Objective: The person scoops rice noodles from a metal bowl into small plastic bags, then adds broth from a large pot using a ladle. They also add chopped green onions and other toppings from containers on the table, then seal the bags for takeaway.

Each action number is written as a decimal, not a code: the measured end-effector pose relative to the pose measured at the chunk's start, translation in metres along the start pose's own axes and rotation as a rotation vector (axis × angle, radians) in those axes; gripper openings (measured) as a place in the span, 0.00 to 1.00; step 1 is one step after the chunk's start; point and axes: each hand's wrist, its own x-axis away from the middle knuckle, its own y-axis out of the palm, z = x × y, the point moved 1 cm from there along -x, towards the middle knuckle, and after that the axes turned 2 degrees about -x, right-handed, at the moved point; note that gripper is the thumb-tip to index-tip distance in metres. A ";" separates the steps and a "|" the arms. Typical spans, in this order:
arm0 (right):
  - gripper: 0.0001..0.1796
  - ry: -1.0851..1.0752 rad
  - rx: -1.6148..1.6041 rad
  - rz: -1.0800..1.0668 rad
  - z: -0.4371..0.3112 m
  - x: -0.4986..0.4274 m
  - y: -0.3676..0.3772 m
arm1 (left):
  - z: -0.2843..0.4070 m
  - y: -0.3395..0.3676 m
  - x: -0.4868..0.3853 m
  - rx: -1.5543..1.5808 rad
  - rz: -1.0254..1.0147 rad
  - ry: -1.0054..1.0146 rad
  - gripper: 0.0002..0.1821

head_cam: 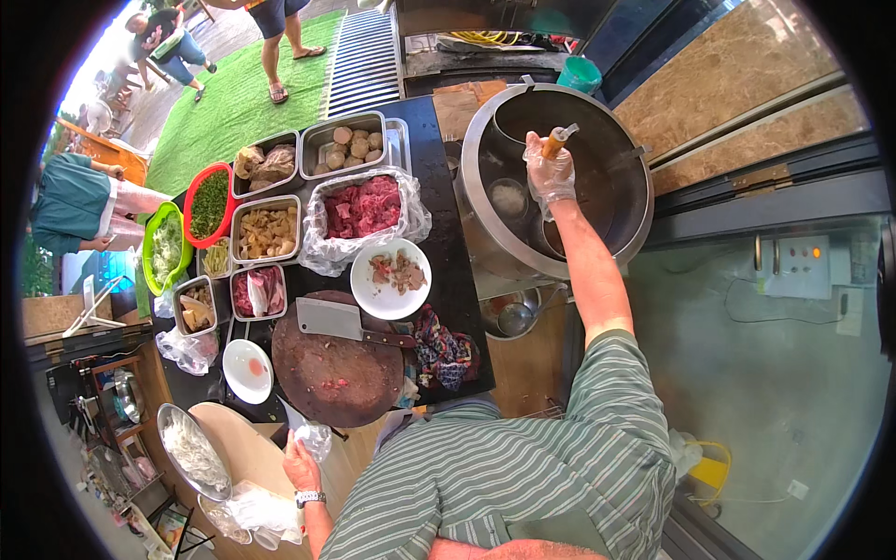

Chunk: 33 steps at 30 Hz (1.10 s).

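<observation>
My right hand (549,171), in a clear plastic glove, grips a wooden handle (555,145) above a large round steel cooking pot (483,231). White noodles (507,199) sit in a strainer in the pot. Low beside the round chopping block (336,371), my bare left hand (302,463) wears a wristwatch and touches or holds a clear plastic bag (315,439); its exact grasp is unclear. A cleaver (329,319) lies on the block. Close by are a white bowl of sliced meat (390,308) and a white bowl with reddish residue (245,378).
Steel trays hold meatballs (359,147), raw red meat (364,206) and other foods. Green and red baskets of chopped greens (208,203) stand at the far left. A bowl of white noodles (192,451) is lower left. A crumpled cloth (444,346) lies near the table edge. Several people are beyond the table.
</observation>
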 end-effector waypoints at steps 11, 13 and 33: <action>0.19 -0.035 -0.278 0.282 -0.002 -0.004 -0.029 | -0.101 0.045 0.015 -0.074 -0.096 -0.235 0.28; 0.18 0.037 -0.255 0.208 -0.002 -0.004 -0.029 | -0.098 0.041 0.024 -0.160 -0.025 -0.214 0.31; 0.22 0.047 -0.200 0.231 -0.051 0.000 -0.048 | -0.091 0.048 0.038 0.223 -0.116 -0.768 0.18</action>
